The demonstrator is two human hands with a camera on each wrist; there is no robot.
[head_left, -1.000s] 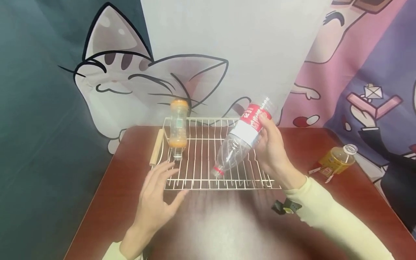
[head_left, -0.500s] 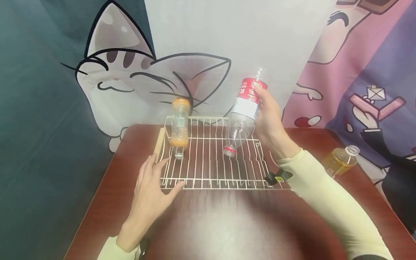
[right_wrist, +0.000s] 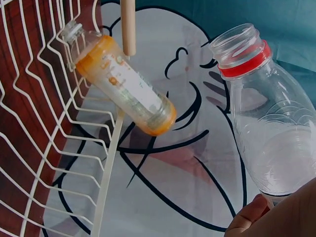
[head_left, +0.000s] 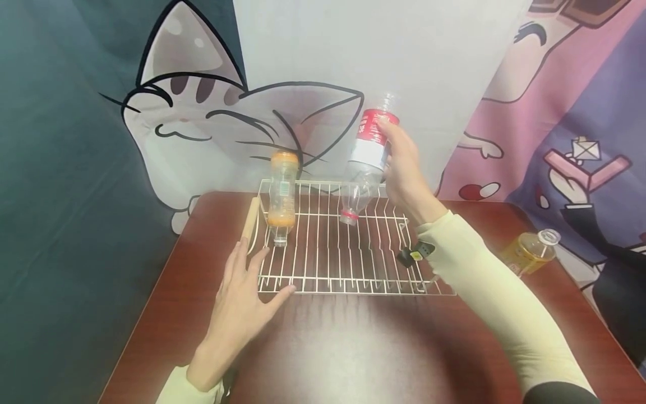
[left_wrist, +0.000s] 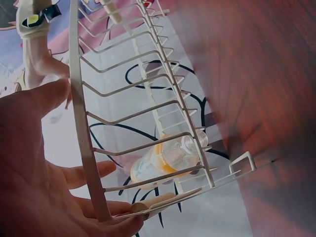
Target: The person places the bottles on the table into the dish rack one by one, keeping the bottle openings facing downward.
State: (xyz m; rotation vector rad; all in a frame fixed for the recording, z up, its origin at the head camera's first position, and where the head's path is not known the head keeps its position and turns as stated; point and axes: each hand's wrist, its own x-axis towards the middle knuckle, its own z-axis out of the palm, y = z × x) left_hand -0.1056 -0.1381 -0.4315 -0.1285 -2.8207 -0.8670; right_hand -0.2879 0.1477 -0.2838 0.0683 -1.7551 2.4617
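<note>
- Lower left in the head view, my left hand [head_left: 241, 311] is unclenched, fingers spread at the wire rack [left_wrist: 79, 98]'s corner.
- Right of upper centre, my right hand [head_left: 406, 174] grasps the red-labelled bottle [head_left: 367, 152], neck-down over the rack.
- Left of centre, an orange-banded bottle [head_left: 282, 193] slants neck-down in the rack.
- Behind, a cat-printed backdrop [head_left: 176, 151].

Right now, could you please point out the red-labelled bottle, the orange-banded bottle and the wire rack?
Red-labelled bottle [head_left: 367, 154]: head view, pale label band.
Orange-banded bottle [right_wrist: 126, 85]: right wrist view, white label.
Wire rack [left_wrist: 81, 117]: left wrist view, long rim bar.
</note>
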